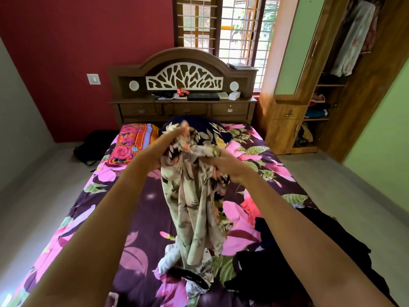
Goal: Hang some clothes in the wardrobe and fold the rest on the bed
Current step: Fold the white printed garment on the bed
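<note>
**Over the bed, both hands grip a floral garment**

At the far left, a grey floor (pixel 33 196) runs beside the bed, with a black backpack (pixel 90 147) lying on it below the red wall (pixel 66 52). This strip of floor is open down to the near corner.

The bed (pixel 141 218) fills the middle, covered in a purple sheet with large pink flowers. An orange floral pillow (pixel 132 142) lies at its head on the left, with a navy leaf-print pillow (pixel 212 129) beside it. Behind them stands the carved wooden headboard (pixel 183 80), small items on its shelf, and a barred window (pixel 221 25) above.

The left hand (pixel 161 147) is raised over the middle of the bed, its fingers closed on the top of a cream floral garment (pixel 194 207). The garment hangs bunched from the hands, and its lower end rests crumpled on the sheet near the foot of the bed. A dark curved object lies under that end; I cannot tell what it is. The right hand (pixel 225 165) pinches the same bunched top, just right of the left hand.

A pile of dark clothes (pixel 276 262) lies at the bed's near right edge, under the right forearm.

Further right, the wooden wardrobe (pixel 285 120) stands open near the bed's head corner, with clothes hanging (pixel 354 41) inside above loaded shelves. Open grey floor lies between the bed and the green wall (pixel 380 140).
</note>
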{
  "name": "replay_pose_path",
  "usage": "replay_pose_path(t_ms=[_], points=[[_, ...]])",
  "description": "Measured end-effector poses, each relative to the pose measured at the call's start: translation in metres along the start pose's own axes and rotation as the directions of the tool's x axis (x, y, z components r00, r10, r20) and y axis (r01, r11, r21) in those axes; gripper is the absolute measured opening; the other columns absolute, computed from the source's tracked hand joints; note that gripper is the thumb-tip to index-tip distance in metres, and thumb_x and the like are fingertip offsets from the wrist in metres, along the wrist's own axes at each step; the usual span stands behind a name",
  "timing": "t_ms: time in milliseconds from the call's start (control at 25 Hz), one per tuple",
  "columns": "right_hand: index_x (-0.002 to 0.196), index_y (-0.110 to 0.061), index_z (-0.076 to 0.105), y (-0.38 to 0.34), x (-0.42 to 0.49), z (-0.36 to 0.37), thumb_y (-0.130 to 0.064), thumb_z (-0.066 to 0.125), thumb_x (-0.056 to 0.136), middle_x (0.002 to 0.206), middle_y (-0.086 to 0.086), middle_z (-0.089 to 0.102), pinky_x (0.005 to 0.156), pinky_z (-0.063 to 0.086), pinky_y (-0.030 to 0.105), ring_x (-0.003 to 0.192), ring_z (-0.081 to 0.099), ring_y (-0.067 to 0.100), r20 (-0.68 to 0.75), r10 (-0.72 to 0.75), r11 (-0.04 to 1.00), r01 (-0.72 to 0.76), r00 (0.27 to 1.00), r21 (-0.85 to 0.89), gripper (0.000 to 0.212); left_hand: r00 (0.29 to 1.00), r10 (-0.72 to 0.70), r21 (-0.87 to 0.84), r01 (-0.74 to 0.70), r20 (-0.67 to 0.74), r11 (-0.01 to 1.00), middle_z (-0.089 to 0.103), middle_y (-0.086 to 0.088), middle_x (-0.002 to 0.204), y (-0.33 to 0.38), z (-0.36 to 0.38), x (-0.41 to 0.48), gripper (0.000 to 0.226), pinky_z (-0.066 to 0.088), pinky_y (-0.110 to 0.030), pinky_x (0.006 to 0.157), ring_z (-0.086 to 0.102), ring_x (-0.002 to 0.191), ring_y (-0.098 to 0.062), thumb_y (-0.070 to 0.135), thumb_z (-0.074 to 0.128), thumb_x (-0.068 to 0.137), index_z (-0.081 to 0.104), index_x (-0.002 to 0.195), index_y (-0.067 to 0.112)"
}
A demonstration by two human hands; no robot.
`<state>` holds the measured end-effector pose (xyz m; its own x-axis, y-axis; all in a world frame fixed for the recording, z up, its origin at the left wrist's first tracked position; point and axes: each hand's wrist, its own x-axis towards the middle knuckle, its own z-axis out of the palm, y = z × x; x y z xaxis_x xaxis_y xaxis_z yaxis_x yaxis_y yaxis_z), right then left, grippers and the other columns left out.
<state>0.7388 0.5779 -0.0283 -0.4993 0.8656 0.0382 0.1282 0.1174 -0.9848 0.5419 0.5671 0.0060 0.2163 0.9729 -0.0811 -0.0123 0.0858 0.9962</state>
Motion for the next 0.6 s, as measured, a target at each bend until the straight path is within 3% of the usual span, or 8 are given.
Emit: replay_pose_path(t_ms=[80,160,200,280,320,400,520,600], points=[[0.096,-0.013,0.061,-0.017,0.006,-0.005,-0.007,0.059,0.09,0.089,0.003,0.066,0.085,0.051,0.032,0.081,0.064,0.014,-0.115,-0.036,0.984,0.055,0.993,0.17,0.009,0.995,-0.081,0.349,0.053,0.066,0.936,0.066,-0.006,0.099,-0.016,0.004,0.001,0.065,0.055,-0.031,0.079,0.066,0.087,-0.016,0.061,0.071,0.064,0.061,0.108,0.015],[0.095,-0.013,0.062,-0.031,0.013,-0.002,-0.002,0.059,0.089,0.087,0.002,0.068,0.083,0.053,0.03,0.08,0.066,0.013,-0.134,-0.079,0.971,0.106,0.988,0.213,0.013,0.991,-0.017,0.485,-0.05,0.133,0.873,0.068,0.001,0.096,-0.022,0.021,0.0,0.04,0.053,-0.022,0.08,0.066,0.087,-0.007,0.041,0.077,0.071,0.062,0.102,0.02],[0.095,-0.013,0.062,-0.034,0.015,-0.001,0.001,0.06,0.088,0.088,0.002,0.067,0.081,0.054,0.028,0.081,0.066,0.012,-0.15,-0.112,0.971,0.14,0.982,0.193,0.015,0.99,0.045,0.443,-0.102,0.136,0.891,0.068,0.004,0.089,-0.02,0.031,-0.002,0.019,0.052,-0.016,0.074,0.066,0.079,-0.001,0.023,0.072,0.079,0.062,0.095,0.022],[0.099,-0.013,0.062,-0.032,0.015,-0.008,-0.001,0.065,0.084,0.094,0.005,0.067,0.081,0.054,0.029,0.085,0.065,0.015,-0.223,-0.144,0.955,0.194,0.964,0.223,0.02,0.993,0.098,0.223,-0.112,0.071,0.968,0.069,0.005,0.077,-0.017,0.038,0.0,0.015,0.053,-0.018,0.067,0.066,0.068,-0.002,0.005,0.064,0.085,0.063,0.088,0.02],[0.103,-0.015,0.062,-0.027,0.012,-0.015,-0.006,0.07,0.08,0.098,0.006,0.067,0.083,0.054,0.031,0.089,0.065,0.017,-0.227,-0.119,0.945,0.18,0.967,0.272,0.026,0.996,0.083,0.086,-0.086,0.033,0.993,0.07,0.005,0.072,-0.018,0.035,0.003,0.012,0.054,-0.021,0.063,0.067,0.064,-0.006,0.007,0.065,0.083,0.064,0.084,0.019],[0.113,-0.017,0.056,-0.009,0.002,-0.024,-0.013,0.073,0.076,0.105,0.004,0.065,0.087,0.053,0.034,0.095,0.063,0.018,-0.063,-0.022,0.965,0.038,0.998,0.259,0.041,1.0,0.007,-0.116,-0.006,0.007,0.993,0.066,0.003,0.064,-0.015,0.029,0.009,0.005,0.048,-0.021,0.049,0.062,0.054,-0.011,0.023,0.072,0.075,0.069,0.073,0.019],[0.108,-0.017,0.054,0.026,-0.011,-0.008,-0.004,0.072,0.078,0.103,0.003,0.063,0.087,0.054,0.03,0.094,0.063,0.017,0.212,0.188,0.981,-0.173,0.959,-0.087,0.037,0.999,0.04,-0.416,-0.038,-0.003,0.908,0.064,-0.001,0.062,-0.004,0.031,0.013,0.02,0.051,-0.022,0.051,0.062,0.054,-0.013,0.021,0.058,0.083,0.068,0.068,0.013],[0.101,-0.017,0.06,0.041,-0.012,0.006,-0.018,0.071,0.081,0.103,0.01,0.065,0.091,0.052,0.041,0.094,0.063,0.026,0.184,0.216,0.976,-0.212,0.959,-0.041,0.023,0.996,0.081,-0.59,-0.078,-0.021,0.803,0.064,-0.003,0.064,0.002,0.035,0.016,0.026,0.054,-0.024,0.057,0.063,0.059,-0.016,0.019,0.047,0.09,0.064,0.072,0.011]])
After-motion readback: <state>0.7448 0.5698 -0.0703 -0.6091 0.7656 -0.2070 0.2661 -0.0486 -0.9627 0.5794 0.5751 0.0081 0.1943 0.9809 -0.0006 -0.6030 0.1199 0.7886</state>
